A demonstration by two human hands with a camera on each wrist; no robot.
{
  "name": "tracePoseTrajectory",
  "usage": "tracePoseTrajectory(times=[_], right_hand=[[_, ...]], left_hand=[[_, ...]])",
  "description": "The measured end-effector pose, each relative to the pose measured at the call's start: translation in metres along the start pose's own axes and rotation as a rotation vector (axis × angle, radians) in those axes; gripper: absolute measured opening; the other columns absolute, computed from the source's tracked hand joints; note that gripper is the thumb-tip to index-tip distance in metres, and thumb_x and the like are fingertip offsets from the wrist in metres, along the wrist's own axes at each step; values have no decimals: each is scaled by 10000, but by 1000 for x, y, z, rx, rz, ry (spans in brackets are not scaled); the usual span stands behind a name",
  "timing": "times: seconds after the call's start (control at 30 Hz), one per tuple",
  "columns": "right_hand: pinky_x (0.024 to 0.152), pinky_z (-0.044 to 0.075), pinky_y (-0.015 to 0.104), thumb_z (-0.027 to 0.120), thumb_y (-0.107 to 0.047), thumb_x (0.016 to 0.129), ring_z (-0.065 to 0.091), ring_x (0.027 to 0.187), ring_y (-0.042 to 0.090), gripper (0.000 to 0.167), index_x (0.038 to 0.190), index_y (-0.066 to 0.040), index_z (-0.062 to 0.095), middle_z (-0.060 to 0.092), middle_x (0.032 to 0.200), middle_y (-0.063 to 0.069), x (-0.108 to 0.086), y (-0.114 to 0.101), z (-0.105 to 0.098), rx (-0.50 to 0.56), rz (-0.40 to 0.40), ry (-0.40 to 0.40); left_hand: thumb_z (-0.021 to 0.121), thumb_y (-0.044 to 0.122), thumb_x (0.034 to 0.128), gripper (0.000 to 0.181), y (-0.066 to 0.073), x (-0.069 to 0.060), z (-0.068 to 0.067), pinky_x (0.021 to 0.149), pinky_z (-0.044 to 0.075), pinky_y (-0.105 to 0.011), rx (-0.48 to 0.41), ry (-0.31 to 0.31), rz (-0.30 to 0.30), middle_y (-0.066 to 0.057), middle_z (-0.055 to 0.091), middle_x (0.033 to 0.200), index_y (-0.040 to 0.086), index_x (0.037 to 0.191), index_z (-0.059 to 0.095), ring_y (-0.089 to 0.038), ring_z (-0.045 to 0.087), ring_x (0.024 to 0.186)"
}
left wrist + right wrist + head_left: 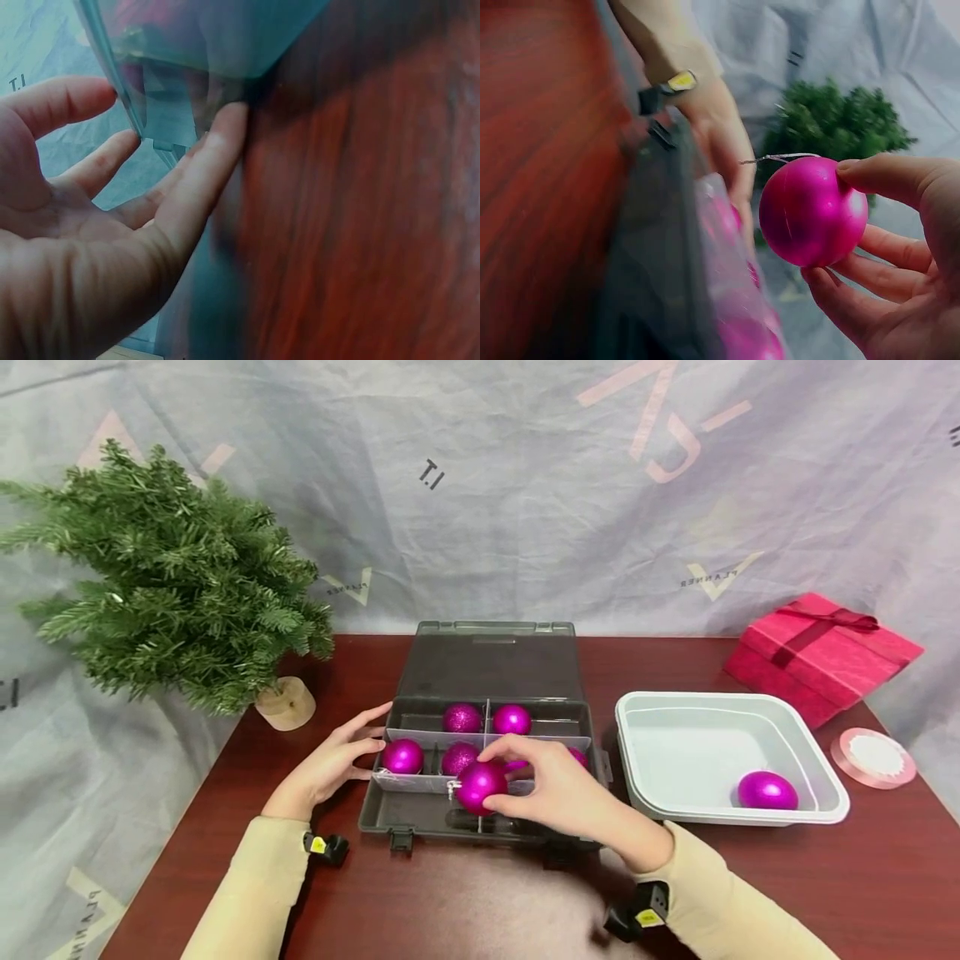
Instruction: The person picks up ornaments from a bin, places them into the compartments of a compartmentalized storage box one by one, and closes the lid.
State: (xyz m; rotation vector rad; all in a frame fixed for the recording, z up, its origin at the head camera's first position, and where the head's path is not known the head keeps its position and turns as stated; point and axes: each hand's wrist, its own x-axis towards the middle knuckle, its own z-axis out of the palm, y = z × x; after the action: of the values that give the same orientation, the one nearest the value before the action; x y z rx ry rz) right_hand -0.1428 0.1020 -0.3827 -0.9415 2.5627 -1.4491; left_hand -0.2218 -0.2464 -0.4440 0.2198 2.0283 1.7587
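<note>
My right hand (pixel 558 785) pinches a shiny magenta Christmas ball (pixel 478 788) between thumb and fingertips, above the front row of a dark clear-plastic divided box (pixel 412 810). Its silver cap and loop point left; the loop (pixel 769 158) also shows in the right wrist view. Several magenta balls lie in the box's back and middle rows, among them a glittery ball (pixel 461 718) and a smooth ball (pixel 512 720). The right hand partly hides others. Fairly straight fingers of my left hand (pixel 330 764) touch the box's left side; the left wrist view shows fingertips against its wall.
Right of the box stands a white tub (pixel 690 752) with one magenta ball (pixel 767 791) inside. Behind it leans a red gift box (pixel 817 652), near a pink ribbon roll (pixel 873 758). A small artificial fir tree (pixel 187 585) stands at the left. The box lid (pixel 491 668) lies back.
</note>
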Motion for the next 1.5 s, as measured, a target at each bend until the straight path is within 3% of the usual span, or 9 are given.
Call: tracePoseTrajectory(times=[0.23, 0.43, 0.63, 1.17, 1.33, 1.5], right_hand=[[899, 536, 283, 870, -155, 818, 660, 1032, 120, 365, 1127, -132, 678, 694, 1133, -44, 16, -2, 29, -22, -31, -75], [893, 534, 280, 875, -163, 814, 678, 1004, 110, 364, 1117, -122, 678, 704, 1114, -18, 24, 1, 44, -64, -49, -86], [874, 531, 271, 878, -175, 811, 662, 968, 145, 371, 1116, -112, 676, 691, 1100, 2, 28, 3, 54, -142, -45, -82], [878, 493, 246, 855, -173, 840, 579, 990, 171, 369, 1161, -54, 718, 657, 1126, 44, 26, 6, 67, -326, -166, -46], [877, 500, 248, 820, -138, 867, 614, 977, 171, 340, 1176, -46, 713, 683, 1118, 49, 25, 6, 65, -310, -187, -46], [872, 521, 254, 771, -103, 908, 657, 977, 194, 308, 1203, -43, 707, 699, 1116, 65, 20, 2, 48, -156, -196, -55]], left_hand=[[504, 96, 1054, 639, 0, 0, 0, 891, 508, -546, 8, 3, -1, -295, 277, 1552, 167, 1636, 249, -384, 349, 1317], [507, 100, 1052, 642, 0, 0, 1, 879, 506, -527, 14, 3, -4, -290, 283, 1565, 181, 1636, 254, -388, 355, 1325], [511, 110, 1053, 640, 1, 0, 1, 878, 509, -528, 23, 4, -7, -287, 283, 1568, 188, 1636, 258, -391, 355, 1325], [515, 111, 1054, 641, 1, 1, 1, 882, 510, -539, 16, 1, -3, -289, 280, 1564, 183, 1637, 257, -386, 359, 1310], [514, 122, 1056, 644, 2, 1, 0, 895, 500, -550, 25, 0, -9, -288, 263, 1571, 188, 1639, 249, -404, 342, 1336], [518, 143, 1062, 647, 1, 0, 0, 903, 493, -551, 32, -3, -20, -283, 245, 1583, 199, 1643, 240, -427, 327, 1374]])
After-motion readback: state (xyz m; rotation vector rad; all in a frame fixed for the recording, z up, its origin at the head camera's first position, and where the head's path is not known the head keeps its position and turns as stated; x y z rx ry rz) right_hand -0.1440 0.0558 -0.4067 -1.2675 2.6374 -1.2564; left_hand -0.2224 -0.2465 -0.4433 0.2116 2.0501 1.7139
